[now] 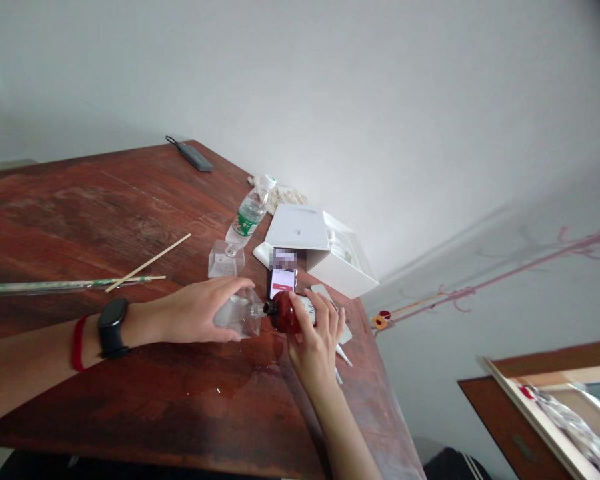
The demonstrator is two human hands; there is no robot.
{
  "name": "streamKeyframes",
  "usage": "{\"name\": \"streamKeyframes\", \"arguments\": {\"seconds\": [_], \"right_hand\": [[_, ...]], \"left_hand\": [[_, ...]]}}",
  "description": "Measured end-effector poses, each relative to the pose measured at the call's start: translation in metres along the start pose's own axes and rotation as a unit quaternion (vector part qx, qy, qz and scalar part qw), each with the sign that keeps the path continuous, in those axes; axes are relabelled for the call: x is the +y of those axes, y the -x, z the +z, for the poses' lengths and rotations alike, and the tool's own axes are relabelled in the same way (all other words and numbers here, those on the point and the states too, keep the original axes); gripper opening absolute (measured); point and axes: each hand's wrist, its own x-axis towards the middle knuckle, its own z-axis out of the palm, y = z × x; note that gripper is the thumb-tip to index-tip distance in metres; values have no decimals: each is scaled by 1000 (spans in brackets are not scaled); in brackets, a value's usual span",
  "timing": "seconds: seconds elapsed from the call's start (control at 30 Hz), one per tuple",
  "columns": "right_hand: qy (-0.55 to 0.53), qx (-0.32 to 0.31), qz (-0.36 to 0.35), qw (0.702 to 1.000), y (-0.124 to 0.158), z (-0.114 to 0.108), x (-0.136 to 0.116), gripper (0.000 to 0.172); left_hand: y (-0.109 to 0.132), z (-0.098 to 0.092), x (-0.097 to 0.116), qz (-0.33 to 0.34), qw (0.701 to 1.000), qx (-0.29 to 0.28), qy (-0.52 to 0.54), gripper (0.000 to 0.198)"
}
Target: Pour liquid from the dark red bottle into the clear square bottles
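My left hand grips a small clear glass bottle tipped on its side just above the wooden table. My right hand holds a dark red bottle, also tilted, its black neck pressed against the mouth of the clear bottle. A black watch and a red band sit on my left wrist. A phone with a lit screen stands just behind the two bottles.
A wet patch lies on the table below the bottles. Behind stand a clear square glass, a plastic water bottle, an open white box and a wooden stick. A grey case rests at the far edge.
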Motion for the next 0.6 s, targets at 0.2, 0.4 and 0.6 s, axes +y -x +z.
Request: {"name": "streamKeyframes", "arguments": {"seconds": [0.2,0.4,0.6], "right_hand": [[-1,0,-2,1000,-1,-2,-1,84],[0,2,-2,1000,-2,-4,-4,82],[0,2,5,1000,-3,-4,-4,82]], "left_hand": [[-1,0,0,1,1000,3,-5,81],[0,1,0,2,1000,14,-16,83],[0,0,1,1,1000,3,-10,81]]}}
